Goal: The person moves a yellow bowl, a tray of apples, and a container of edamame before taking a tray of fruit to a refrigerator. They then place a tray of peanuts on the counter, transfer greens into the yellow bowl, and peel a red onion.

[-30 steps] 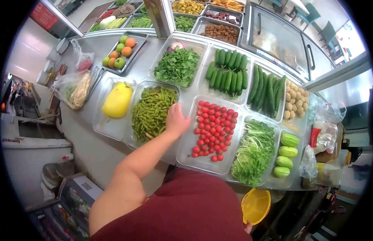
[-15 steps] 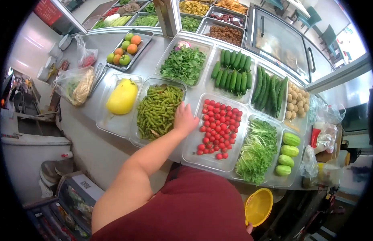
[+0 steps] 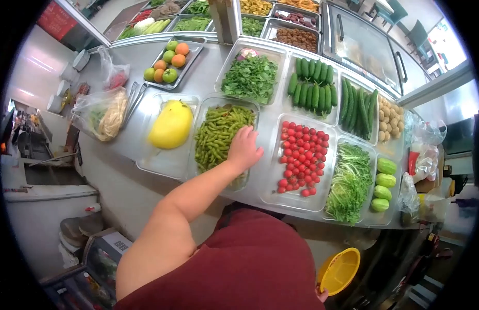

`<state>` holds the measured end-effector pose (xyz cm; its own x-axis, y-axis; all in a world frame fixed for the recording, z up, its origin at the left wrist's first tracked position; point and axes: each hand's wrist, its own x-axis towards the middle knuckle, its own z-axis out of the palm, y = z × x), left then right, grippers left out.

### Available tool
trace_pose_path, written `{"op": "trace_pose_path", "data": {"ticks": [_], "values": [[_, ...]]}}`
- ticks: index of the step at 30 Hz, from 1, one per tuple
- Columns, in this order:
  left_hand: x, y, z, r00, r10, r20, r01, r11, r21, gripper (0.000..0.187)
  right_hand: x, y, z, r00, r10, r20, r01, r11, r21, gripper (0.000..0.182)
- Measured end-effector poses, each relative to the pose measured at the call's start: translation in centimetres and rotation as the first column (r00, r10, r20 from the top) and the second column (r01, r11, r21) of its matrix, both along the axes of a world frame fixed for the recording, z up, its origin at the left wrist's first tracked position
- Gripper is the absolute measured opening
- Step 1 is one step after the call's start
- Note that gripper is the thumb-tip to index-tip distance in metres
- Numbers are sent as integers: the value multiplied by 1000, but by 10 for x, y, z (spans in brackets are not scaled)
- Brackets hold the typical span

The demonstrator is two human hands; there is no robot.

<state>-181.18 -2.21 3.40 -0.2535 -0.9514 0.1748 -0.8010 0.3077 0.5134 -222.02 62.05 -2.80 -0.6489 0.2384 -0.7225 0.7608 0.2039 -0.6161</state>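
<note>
My left hand (image 3: 244,149) rests over the right side of a clear plastic tray (image 3: 240,182) of edamame pods (image 3: 218,132). Its fingers are stretched out over the pods and the tray's edge, thumb apart; no pod shows in them. Low at the right, beside my dark red shirt, my right hand (image 3: 322,294) grips the rim of a yellow plastic basket (image 3: 340,270). Most of that hand is hidden behind my body. A tray of cherry tomatoes (image 3: 303,160) lies to the right of the edamame, and a yellow melon-like fruit (image 3: 171,124) lies to the left.
Cucumbers (image 3: 312,95), longer cucumbers (image 3: 357,109), leafy greens (image 3: 250,78), frilly lettuce (image 3: 349,181), pale green gourds (image 3: 385,180) and small potatoes (image 3: 389,120) fill other trays on the metal counter (image 3: 120,155). Tongs (image 3: 134,106) and plastic bags (image 3: 101,114) lie left. A glass-lidded case (image 3: 361,44) stands behind.
The view has shifted, so the trays appear further right. My left hand has moved left relative to the trays, further over the edamame. The basket stays in my right hand, tilted a little differently.
</note>
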Motion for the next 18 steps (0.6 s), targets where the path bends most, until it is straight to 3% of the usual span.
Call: {"op": "trace_pose_path", "data": {"ticks": [2, 4, 5, 7, 8, 9, 10, 11, 13, 15, 17, 18], "values": [[23, 7, 5, 998, 38, -58, -37, 999, 18, 46, 1, 5, -2, 984, -177, 28, 178, 982, -58, 31], [50, 18, 1, 989, 115, -92, -114, 993, 11, 43, 7, 10, 8, 986, 85, -143, -71, 992, 101, 33], [64, 26, -1, 975, 185, -127, -185, 983, 12, 39, 17, 3, 27, 897, 354, -265, -274, 915, 295, 36], [90, 47, -1, 964, 226, -137, -230, 973, -11, 37, 37, -11, 67, 495, 813, -307, -477, 550, 686, 43], [99, 61, -2, 954, 261, -149, -268, 963, -25, 35, 36, -11, 73, 224, 949, -220, -452, 301, 840, 47], [107, 75, 0, 947, 266, -182, -272, 962, -10, 32, -9, -7, 33, 638, 442, -631, -518, 852, 73, 41], [112, 89, 2, 948, 270, -168, -276, 961, -18, 32, -52, 6, 15, 797, 227, -559, -420, 874, -244, 40], [116, 107, 4, 962, 238, -137, -246, 968, -48, 32, -66, 8, 21, 916, 22, -401, -249, 816, -523, 39], [120, 143, 12, 978, 168, -123, -175, 984, -41, 35, -58, -38, 65, 922, 15, -387, -211, 858, -469, 44], [118, 170, 24, 982, 108, -153, -101, 993, 54, 38, -6, -114, 127, 893, 155, -423, -342, 845, -412, 48], [108, 187, 43, 974, 66, -216, -35, 989, 142, 41, 11, -150, 136, 785, 381, -488, -591, 696, -407, 53], [102, 194, 61, 915, 117, -387, 85, 880, 467, 44, 34, -177, 143, 761, 398, -513, -626, 659, -417, 48]]}}
